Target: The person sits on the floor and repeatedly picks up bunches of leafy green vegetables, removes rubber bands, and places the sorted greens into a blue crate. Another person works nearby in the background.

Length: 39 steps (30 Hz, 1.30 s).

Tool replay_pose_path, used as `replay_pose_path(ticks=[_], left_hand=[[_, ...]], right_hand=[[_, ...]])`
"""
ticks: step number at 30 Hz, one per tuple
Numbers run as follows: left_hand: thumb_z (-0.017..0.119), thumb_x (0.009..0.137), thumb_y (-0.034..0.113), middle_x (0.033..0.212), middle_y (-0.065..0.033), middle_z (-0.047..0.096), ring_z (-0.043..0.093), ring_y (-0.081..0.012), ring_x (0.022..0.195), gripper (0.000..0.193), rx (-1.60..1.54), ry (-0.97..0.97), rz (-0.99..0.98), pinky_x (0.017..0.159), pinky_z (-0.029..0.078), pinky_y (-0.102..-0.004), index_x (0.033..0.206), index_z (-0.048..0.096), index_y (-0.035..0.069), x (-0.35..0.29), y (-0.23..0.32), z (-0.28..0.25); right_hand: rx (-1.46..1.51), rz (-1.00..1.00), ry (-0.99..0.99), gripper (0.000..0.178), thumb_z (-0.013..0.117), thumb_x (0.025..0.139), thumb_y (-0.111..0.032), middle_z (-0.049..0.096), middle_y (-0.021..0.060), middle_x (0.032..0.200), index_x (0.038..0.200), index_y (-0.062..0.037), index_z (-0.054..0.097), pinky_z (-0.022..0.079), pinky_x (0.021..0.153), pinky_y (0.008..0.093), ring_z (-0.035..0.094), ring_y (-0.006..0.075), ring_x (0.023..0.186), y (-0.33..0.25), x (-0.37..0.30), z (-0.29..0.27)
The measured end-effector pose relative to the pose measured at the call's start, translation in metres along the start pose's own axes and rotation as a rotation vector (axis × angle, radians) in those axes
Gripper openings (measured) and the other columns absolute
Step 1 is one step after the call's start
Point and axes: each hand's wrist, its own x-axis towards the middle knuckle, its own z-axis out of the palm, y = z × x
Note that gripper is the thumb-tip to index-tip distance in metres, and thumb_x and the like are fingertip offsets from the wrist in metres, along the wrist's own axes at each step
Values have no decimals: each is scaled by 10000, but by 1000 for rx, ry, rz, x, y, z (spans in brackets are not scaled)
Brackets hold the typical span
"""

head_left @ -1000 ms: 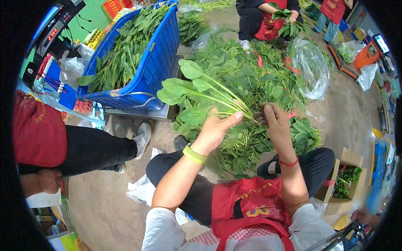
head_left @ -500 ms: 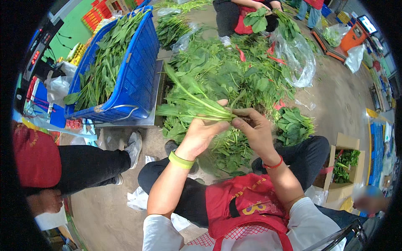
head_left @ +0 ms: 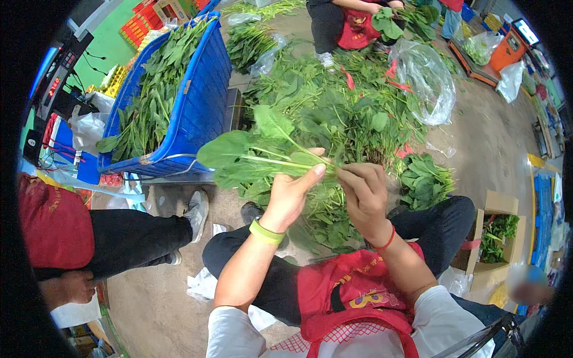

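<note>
A small bunch of leafy greens [head_left: 250, 160] lies across my left hand [head_left: 295, 190], its broad leaves pointing left and its pale stems gathered between thumb and fingers. My right hand [head_left: 363, 190] has its fingers pinched together at the stem ends; what they grip there is too small to make out. Below both hands spreads a big heap of loose greens [head_left: 322, 101] on the floor. A separate bundle of greens [head_left: 425, 182] sits just right of my right hand, near my knee.
At the left, a blue crate [head_left: 200, 89] full of greens stands on a scale platform. Another person [head_left: 358, 27] handles greens beyond the heap, beside a clear plastic bag [head_left: 433, 83]. A person's leg [head_left: 140, 232] is at left. A cardboard box [head_left: 519, 238] of greens stands right.
The leaves of the held bunch have shifted and spread wider to the left. My right hand has drawn slightly off the stems. The view has shifted slightly.
</note>
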Motion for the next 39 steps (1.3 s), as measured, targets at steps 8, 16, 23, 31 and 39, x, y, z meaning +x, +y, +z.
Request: replay_pose_path(ticks=[8, 16, 23, 31, 39], left_hand=[[678, 969, 71, 1220, -126, 682, 650, -192, 1126, 403, -145, -18, -51, 960, 521, -313, 1351, 558, 22, 1, -2, -3], [700, 939, 30, 1162, -93, 691, 654, -188, 1097, 360, -59, 25, 14, 966, 514, -327, 1283, 593, 16, 0, 0, -9], [742, 925, 100, 1155, -72, 704, 645, -149, 1076, 333, 140, -10, 49, 978, 501, -305, 1225, 637, 2, 0, 1, -7], [722, 940, 86, 1119, -57, 703, 644, -141, 1065, 270, 171, 3, 127, 970, 501, -301, 1186, 647, 2, 2, -8, -3], [713, 935, 45, 1117, -70, 707, 658, -144, 1018, 290, 50, 122, 141, 921, 525, -298, 1207, 621, 5, 6, -13, 4]], right_hand=[[561, 815, 96, 222, 661, 999, -179, 658, 93, 952, 1073, 14, 580, 510, 764, 305, 620, 154, 831, 3, -6, 7], [426, 687, -321, 260, 696, 946, -178, 679, 138, 980, 1114, 15, 656, 504, 824, 328, 645, 220, 894, 13, 25, -14], [592, 789, -349, 130, 728, 909, -92, 637, 7, 876, 1004, -13, 687, 461, 692, 235, 569, 74, 763, 14, 9, -5], [876, 991, -68, 123, 662, 987, -149, 622, -34, 935, 1058, -49, 651, 454, 753, 234, 541, 61, 821, 13, -8, 18], [1185, 1225, 240, 175, 606, 1033, -208, 639, 22, 970, 1122, -57, 599, 475, 768, 275, 594, 118, 874, 16, 4, 31]])
